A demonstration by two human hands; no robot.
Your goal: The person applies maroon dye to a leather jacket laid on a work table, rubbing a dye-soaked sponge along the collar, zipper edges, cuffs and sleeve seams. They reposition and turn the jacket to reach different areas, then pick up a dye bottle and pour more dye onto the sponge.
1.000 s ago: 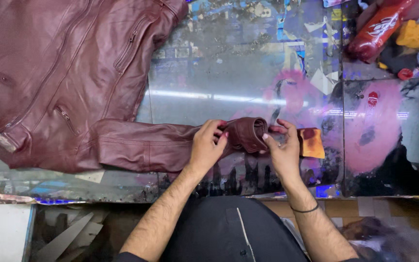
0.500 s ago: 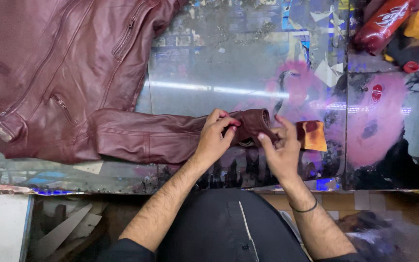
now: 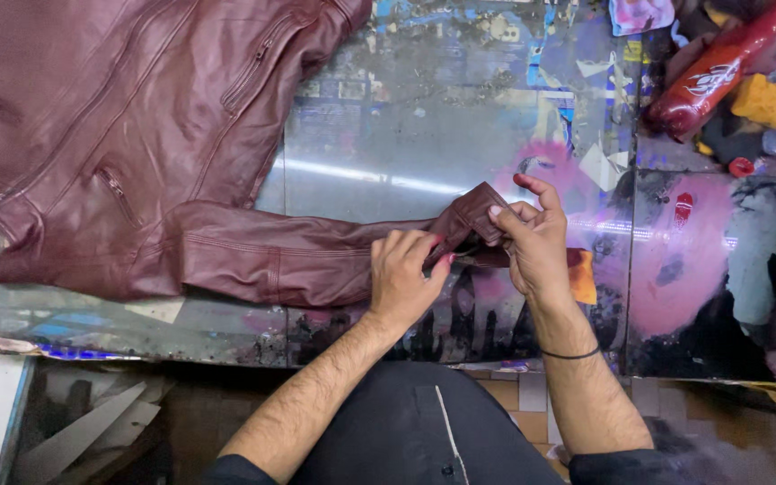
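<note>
Two bare hands meet at the end of one jacket sleeve. The left hand (image 3: 403, 274) curls its fingers closed on the sleeve (image 3: 298, 260) just short of the cuff, with the thumb tucked in against the leather. The right hand (image 3: 532, 242) pinches the cuff (image 3: 473, 214) between thumb and fingers and lifts it up off the table; its index finger sticks out above the fold, not gripping. One thin dark band (image 3: 570, 354) circles the right wrist.

The sleeve belongs to one dark red leather jacket (image 3: 110, 135), which lies spread flat across the left half of the table (image 3: 424, 135). The sleeve runs from the jacket body rightward along the near edge to the hands. Two zips show on the jacket front, one slanting near the top and one shorter pocket zip lower down.

Just beside the right hand, partly hidden under it, lies one small orange scrap (image 3: 583, 277). The table top is glossy and covered with worn, colourful paper pieces.

At the far right corner, well apart from the hands, sits a small heap: one red bottle (image 3: 711, 76) lying tilted, one yellow sponge-like lump (image 3: 759, 99) next to it, and one small red cap (image 3: 741, 166) below them. What else is in that heap I cannot tell.
</note>
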